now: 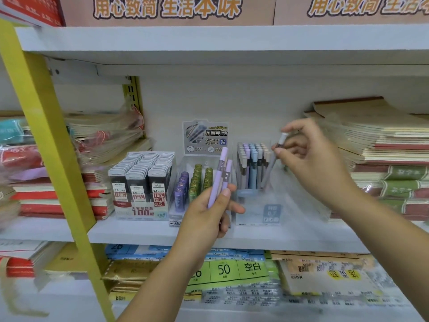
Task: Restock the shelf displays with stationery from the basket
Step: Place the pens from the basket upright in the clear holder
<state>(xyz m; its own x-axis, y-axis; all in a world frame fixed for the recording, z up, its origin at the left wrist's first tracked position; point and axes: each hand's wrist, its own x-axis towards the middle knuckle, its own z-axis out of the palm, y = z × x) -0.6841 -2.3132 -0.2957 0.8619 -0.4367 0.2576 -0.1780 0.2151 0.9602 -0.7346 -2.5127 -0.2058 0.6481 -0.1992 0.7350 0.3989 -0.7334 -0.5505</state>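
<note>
My left hand grips two lilac lead tubes upright in front of the middle shelf. My right hand pinches a grey-lilac tube with a white cap, tilted, its lower end inside the clear display box of pastel tubes. That box stands on the white shelf. The basket is out of view.
Left of the clear box stand a display of purple and green lead cases and a box of black 0.5 HB lead packs. Notebook stacks fill the right side, wrapped notebooks the left. A yellow upright crosses the left.
</note>
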